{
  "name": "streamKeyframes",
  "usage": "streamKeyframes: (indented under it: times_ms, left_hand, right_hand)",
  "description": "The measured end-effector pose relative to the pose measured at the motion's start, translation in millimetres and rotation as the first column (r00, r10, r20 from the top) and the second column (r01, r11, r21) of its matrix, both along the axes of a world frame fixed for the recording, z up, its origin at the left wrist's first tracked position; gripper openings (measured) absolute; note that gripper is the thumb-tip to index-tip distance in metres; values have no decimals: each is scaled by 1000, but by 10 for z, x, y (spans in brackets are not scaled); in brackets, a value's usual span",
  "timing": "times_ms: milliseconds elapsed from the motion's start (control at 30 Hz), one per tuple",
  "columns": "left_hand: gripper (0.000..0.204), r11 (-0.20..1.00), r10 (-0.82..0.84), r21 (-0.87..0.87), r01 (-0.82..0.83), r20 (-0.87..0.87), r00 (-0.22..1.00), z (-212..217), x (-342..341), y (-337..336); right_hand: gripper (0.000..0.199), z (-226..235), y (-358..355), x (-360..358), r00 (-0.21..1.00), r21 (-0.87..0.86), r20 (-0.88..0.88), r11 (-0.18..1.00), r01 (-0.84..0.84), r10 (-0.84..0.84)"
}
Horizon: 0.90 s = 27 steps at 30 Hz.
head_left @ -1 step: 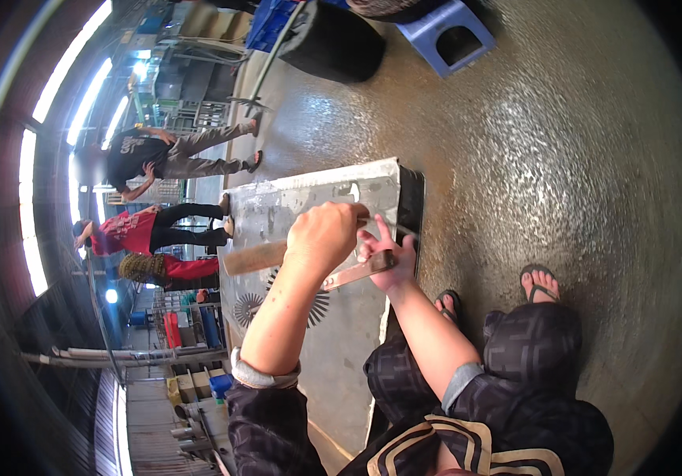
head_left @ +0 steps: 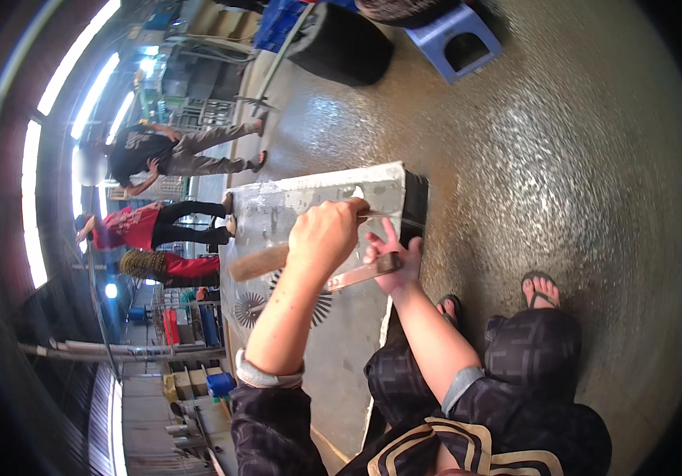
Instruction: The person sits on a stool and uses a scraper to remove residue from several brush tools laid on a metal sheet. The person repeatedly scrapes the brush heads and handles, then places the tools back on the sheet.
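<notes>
My left hand (head_left: 325, 238) is closed in a fist above the metal-topped bench (head_left: 341, 357). A pale wooden handle (head_left: 259, 263) sticks out behind its wrist, and a short brown end shows by the thumb; the grip itself hides the rest. My right hand (head_left: 398, 266) is palm up beside it, index finger and thumb apart, other fingers partly curled. Across its palm lies the dark end of a flat, reddish-brown strip (head_left: 353, 276); my left forearm hides its other end. A thin pale strand runs between the hands. Two dark spiked discs (head_left: 250, 309) lie on the bench.
Beyond the bench's dark end are a wet concrete floor (head_left: 547, 174), a black tub (head_left: 341, 47) and a blue plastic stool (head_left: 456, 44). My knees and sandalled feet are right of the bench. Several people stand at left, one in a dark shirt (head_left: 139, 151).
The whole view has shifted slightly. My right thumb and index finger look a little farther from my left fist, which keeps its grip on the wooden handle.
</notes>
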<state>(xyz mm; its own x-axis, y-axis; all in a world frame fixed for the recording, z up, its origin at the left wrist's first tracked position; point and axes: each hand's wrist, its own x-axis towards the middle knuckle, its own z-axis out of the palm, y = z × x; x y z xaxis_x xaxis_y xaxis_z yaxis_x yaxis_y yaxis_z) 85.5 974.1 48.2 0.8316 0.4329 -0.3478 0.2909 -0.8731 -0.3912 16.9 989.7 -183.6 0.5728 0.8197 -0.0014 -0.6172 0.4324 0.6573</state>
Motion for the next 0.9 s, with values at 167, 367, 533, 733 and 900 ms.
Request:
streamKeyframes:
  times_ms: [167,367,533,733,900]
  left_hand:
    - [27,954,250,-241,-178,310,918,-50,-688,-241]
    - [34,755,378,-652,71,521,765,-523,-1028,-547]
    - [37,827,469,-544,-140,532,705,-483,-1408,-128]
    - [31,773,557,-611,-169,526,643,-516,-1712,64]
    - [32,756,578,-641,-134,558,596,-458,-1842,109]
  right_hand:
    - [72,64,-44,-22,977,-503,-213,857,-113,4]
    - [65,-496,-234,110,989,-645,150,758,98,0]
    - [56,-439,-80,156,975,-697,195,715,60,108]
    - [56,-212,-288,190,923,-786,207,617,-40,324]
    - [59,-306,-473,335,848,-909,170,412,-62,502]
